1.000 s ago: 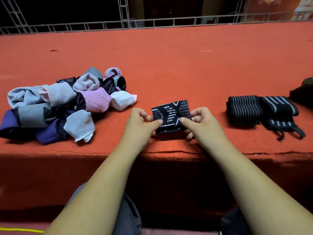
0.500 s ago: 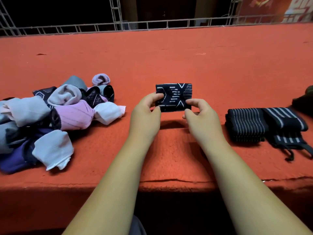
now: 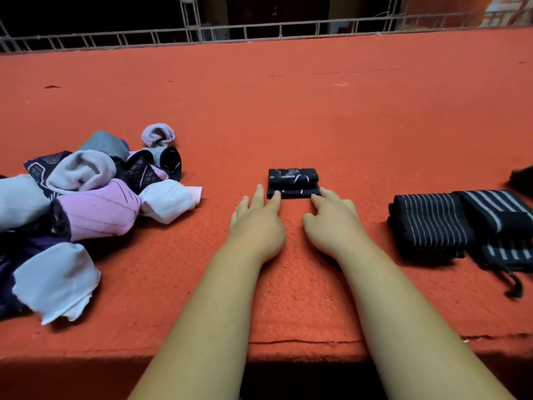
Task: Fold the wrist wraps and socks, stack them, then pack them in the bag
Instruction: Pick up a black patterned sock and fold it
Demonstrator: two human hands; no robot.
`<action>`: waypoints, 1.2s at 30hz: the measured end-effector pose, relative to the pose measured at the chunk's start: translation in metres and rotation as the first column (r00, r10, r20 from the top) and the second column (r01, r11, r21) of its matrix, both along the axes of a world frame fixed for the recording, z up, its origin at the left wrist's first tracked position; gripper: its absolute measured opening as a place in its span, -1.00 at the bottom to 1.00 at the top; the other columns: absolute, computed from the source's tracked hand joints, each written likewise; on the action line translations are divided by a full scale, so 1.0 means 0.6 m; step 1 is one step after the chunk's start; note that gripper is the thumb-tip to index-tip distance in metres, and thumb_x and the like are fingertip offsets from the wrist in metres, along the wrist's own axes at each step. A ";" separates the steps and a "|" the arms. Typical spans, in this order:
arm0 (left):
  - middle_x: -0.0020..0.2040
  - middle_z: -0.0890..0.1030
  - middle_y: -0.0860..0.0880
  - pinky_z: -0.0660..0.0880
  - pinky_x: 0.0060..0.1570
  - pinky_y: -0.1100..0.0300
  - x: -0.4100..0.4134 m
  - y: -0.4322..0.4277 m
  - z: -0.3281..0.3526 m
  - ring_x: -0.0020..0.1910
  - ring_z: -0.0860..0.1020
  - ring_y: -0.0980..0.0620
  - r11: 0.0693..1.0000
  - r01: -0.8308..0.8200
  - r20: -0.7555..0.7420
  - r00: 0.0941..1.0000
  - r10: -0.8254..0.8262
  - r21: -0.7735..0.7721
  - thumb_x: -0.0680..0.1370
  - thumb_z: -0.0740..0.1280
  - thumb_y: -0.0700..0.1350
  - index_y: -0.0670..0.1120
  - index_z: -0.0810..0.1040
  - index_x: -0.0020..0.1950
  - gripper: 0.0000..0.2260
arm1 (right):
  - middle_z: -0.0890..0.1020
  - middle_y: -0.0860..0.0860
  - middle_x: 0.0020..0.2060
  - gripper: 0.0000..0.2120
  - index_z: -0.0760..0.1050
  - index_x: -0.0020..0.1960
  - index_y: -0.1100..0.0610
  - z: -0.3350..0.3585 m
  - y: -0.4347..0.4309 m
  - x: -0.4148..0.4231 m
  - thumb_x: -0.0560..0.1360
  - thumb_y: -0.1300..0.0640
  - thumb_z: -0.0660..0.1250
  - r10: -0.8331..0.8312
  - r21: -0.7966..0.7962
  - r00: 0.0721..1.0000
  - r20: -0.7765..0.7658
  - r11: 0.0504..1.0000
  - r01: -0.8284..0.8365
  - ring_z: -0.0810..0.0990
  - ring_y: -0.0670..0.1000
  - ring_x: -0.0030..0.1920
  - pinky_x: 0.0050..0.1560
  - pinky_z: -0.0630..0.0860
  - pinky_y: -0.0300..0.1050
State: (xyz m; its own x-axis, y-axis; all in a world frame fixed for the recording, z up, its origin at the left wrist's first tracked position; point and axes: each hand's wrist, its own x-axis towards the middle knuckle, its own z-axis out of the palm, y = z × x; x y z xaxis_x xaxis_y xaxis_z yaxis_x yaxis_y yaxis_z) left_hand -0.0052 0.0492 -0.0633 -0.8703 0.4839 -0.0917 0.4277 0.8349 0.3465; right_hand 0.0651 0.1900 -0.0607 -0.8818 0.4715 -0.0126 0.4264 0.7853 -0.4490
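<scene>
On the red worktop (image 3: 288, 111) our folded dark sock (image 3: 293, 183) lay flat; our left hand (image 3: 256, 223) and right hand (image 3: 331, 223) touched its near edge with loosened grip, holding nothing.

Single head view: looks forward and down, close over red carpeted ledge (image 3: 288, 116), railing (image 3: 259, 30) at far edge.

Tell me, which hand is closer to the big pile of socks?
The left hand. The sock pile lies off to its left on the red carpet, while the right hand sits farther away, on the other side of the small folded black sock that both hands' fingertips touch.
</scene>
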 end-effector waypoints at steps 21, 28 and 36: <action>0.38 0.55 -0.11 0.42 0.43 -0.01 0.032 -0.133 0.015 0.37 0.52 -0.15 0.972 0.012 -0.203 0.979 0.037 0.235 0.64 0.33 -0.09 -0.12 0.60 0.37 -0.68 | 0.70 -0.12 0.06 -0.77 0.72 0.06 0.02 0.014 -0.058 0.081 0.62 0.22 0.30 0.120 -0.105 0.883 -0.455 0.977 -0.187 0.53 -0.17 0.10 0.08 0.30 -0.37; 0.73 0.02 -0.06 0.35 0.44 -0.13 0.007 -0.240 0.001 0.51 0.25 -0.29 0.960 -0.255 -0.327 0.903 0.279 0.115 0.61 0.29 -0.15 0.06 0.44 0.58 -0.49 | 0.69 -0.16 -0.01 -0.79 0.71 0.02 -0.02 -0.002 -0.110 0.107 0.61 0.22 0.34 0.316 -0.024 0.823 -0.472 0.929 -0.370 0.60 -0.16 0.06 0.12 0.40 -0.38; 0.56 0.42 -0.11 0.38 0.40 -0.02 -0.035 -0.263 -0.013 0.41 0.47 -0.26 0.959 -0.221 -0.343 0.899 0.271 0.180 0.55 0.34 -0.13 -0.11 0.57 0.45 -0.56 | 0.71 -0.19 -0.02 -0.79 0.73 0.00 0.00 -0.003 -0.106 0.107 0.60 0.24 0.37 0.251 -0.082 0.833 -0.493 0.940 -0.332 0.62 -0.20 0.07 0.12 0.32 -0.56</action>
State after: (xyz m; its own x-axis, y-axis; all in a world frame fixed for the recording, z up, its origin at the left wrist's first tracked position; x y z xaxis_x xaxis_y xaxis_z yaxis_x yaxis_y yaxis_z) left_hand -0.0263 -0.1085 -0.0711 -0.9242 0.2355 0.3008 0.3310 0.8867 0.3229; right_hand 0.1291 0.1263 -0.0625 -0.8965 0.2188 0.3852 -0.1039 0.7413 -0.6631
